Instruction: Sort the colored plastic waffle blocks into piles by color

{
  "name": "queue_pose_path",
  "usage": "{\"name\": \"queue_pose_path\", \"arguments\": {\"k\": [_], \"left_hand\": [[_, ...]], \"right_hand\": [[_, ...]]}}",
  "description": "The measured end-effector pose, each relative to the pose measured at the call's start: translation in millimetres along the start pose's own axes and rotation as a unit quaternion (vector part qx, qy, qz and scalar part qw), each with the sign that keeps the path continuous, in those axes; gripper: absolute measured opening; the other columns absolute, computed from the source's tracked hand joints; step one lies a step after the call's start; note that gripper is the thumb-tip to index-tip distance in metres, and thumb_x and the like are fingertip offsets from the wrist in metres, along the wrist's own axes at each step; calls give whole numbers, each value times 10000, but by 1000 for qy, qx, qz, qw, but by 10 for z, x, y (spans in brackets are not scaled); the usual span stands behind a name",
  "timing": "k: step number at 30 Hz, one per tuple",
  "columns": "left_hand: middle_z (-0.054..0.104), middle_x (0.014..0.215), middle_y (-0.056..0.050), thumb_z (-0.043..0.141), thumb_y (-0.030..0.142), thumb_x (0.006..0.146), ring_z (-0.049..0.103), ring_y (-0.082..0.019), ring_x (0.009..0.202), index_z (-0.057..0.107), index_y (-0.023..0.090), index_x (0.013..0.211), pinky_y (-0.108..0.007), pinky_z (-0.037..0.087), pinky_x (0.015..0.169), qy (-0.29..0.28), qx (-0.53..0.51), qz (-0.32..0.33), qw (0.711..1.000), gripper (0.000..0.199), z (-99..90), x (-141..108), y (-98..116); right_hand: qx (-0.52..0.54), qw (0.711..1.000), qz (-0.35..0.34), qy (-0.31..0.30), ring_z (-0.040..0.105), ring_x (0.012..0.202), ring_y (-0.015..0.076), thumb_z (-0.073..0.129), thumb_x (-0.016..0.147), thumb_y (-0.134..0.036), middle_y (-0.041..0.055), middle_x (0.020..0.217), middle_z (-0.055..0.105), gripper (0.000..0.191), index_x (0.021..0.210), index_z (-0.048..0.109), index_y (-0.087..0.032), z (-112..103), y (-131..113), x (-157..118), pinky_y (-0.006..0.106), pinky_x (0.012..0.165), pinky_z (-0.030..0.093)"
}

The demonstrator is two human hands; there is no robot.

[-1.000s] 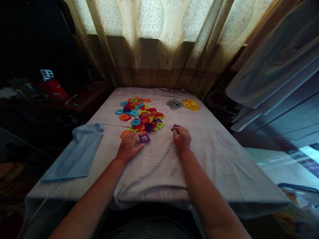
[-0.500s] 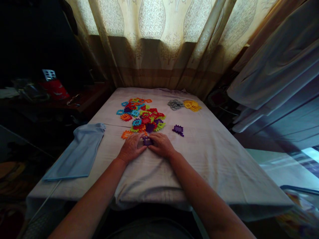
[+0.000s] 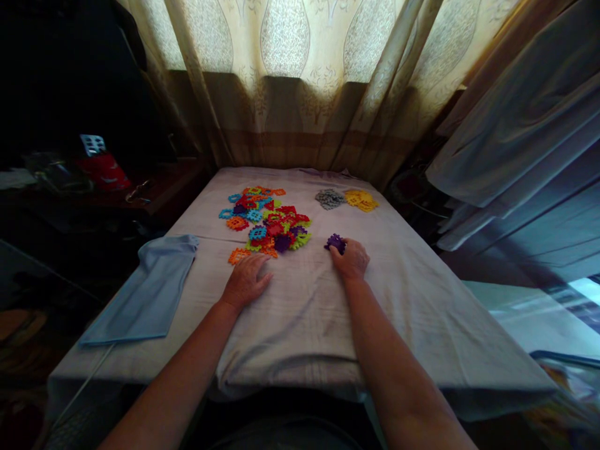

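My right hand [image 3: 352, 258] is closed on a purple piece [image 3: 335, 243], at the spot of the small purple stack right of the mixed pile. My left hand [image 3: 247, 278] rests on the cloth with its fingers apart and nothing held, just below an orange piece [image 3: 239, 255] at the near edge of the pile. The mixed pile [image 3: 275, 229] holds red, green, blue, orange and purple notched pieces. Farther back on the right lie a grey pile [image 3: 329, 199] and, beside it, a yellow pile [image 3: 360, 200].
A pale cloth [image 3: 398, 300] covers the table. Light blue fabric [image 3: 145, 290] lies at its left edge. On a dark side table at the left stand a red container [image 3: 104, 172] and a glass jar [image 3: 59, 174]. Curtains hang behind; clothes hang at the right.
My right hand has moved right with the purple piece, from beside my left hand to the other purple pieces. My left hand has let go of that piece and stays nearly in place.
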State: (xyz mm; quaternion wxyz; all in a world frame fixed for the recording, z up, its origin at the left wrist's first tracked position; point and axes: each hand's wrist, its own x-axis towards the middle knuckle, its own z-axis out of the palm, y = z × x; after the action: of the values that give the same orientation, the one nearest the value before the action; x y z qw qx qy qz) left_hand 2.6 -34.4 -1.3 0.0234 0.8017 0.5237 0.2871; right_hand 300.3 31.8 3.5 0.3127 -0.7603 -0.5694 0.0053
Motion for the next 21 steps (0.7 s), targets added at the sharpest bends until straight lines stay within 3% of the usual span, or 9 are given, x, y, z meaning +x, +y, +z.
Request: {"name": "queue_pose_path", "arguments": {"k": [7, 11, 17, 21], "left_hand": [[676, 1236, -100, 539, 339, 879, 605, -254, 1172, 619, 214, 1227, -461, 449, 1076, 6, -3, -2, 1000, 378, -4, 11, -7], [676, 1232, -108, 528, 351, 887, 607, -255, 1169, 618, 203, 1224, -454, 458, 1065, 13, -8, -3, 1000, 379, -7, 13, -21], [685, 1212, -105, 521, 352, 885, 618, -260, 1145, 620, 204, 1217, -457, 473, 1043, 24, -20, -29, 999, 377, -10, 16, -36], [693, 1203, -91, 512, 339, 880, 624, -254, 1136, 632, 211, 1194, -449, 472, 1044, 41, -38, -62, 997, 359, -1, 35, -44]], "right_hand": [[-14, 999, -23, 21, 561, 1026, 275, 594, 826, -339, 136, 1095, 657, 255, 1002, 690, -181, -69, 50, -26, 381, 839, 409], [-57, 995, -51, -62, 605, 937, 256, 548, 853, -272, 100, 968, 700, 198, 891, 734, -214, -150, -11, -56, 390, 837, 414], [-68, 994, -60, -60, 597, 1058, 295, 527, 870, -242, 131, 1158, 690, 341, 1157, 710, -212, -135, -115, -58, 414, 871, 438], [-43, 989, -121, -77, 597, 1055, 264, 507, 890, -230, 104, 1135, 697, 323, 1131, 719, -209, -118, -279, -86, 386, 917, 439]]}}
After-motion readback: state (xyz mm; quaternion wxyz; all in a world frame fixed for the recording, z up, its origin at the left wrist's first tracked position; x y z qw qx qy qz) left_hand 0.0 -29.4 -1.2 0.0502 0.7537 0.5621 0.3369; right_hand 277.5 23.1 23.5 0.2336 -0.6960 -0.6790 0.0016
